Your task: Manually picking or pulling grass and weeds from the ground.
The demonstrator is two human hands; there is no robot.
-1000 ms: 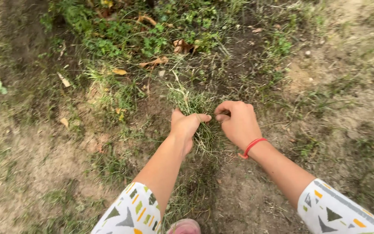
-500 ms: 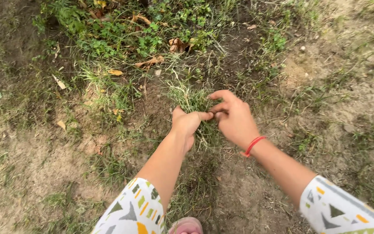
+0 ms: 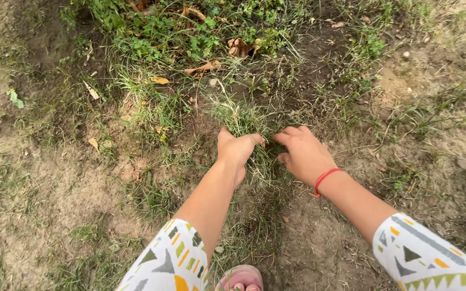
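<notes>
Both hands (image 3: 268, 151) on grass tuft (image 3: 244, 121).

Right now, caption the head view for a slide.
Left hand grips a grass tuft; right hand reaches into it.

Thin green grass tuft (image 3: 242, 119) stands bunched upright on patchy soil

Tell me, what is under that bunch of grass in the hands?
Under the bunch of grass lie brown soil and thin grass. The left hand closes around it; the right hand covers its base, so any roots are hidden.
</notes>
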